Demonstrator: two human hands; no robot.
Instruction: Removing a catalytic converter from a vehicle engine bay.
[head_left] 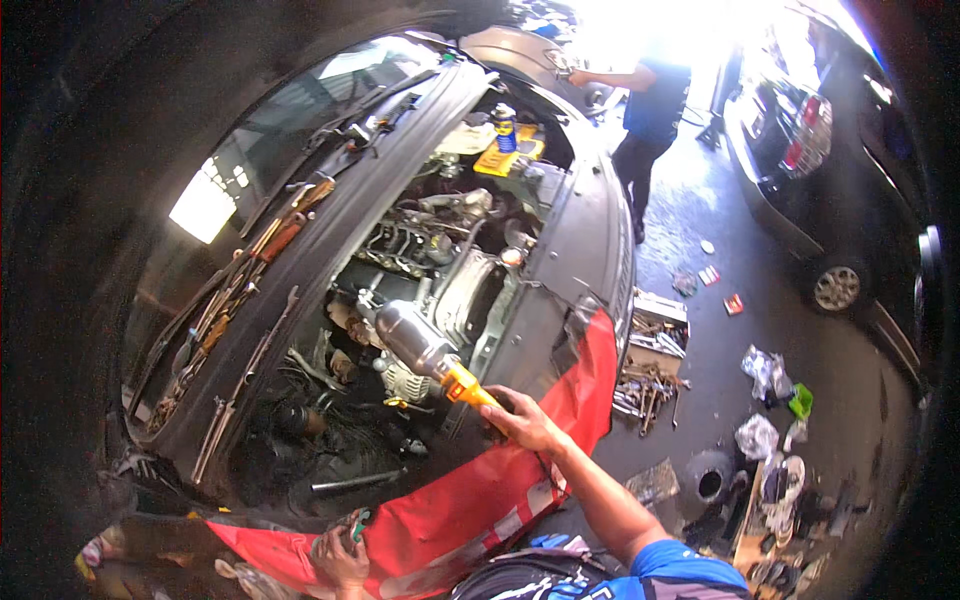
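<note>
My right hand [522,420] is wrapped round the yellow handle of a work lamp [412,340] with a rounded, silvery hood. Its hood reaches over the open engine bay [330,440], close to the metal engine parts [405,382]. At the lower edge, my left hand [342,553] rests against the red fender cover [450,510] with curled fingers. Something small and green [360,522] shows at those fingers, but its kind is unclear. The red cover drapes over the near side of the car.
Several wrenches and long tools [255,255] lie along the windshield base. A blue spray can [505,130] stands on a yellow item in the far bay. Wrenches [650,390] and a tool tray [660,325] sit right on the floor. Another person [655,110] stands beyond; a dark car [830,200] is at right.
</note>
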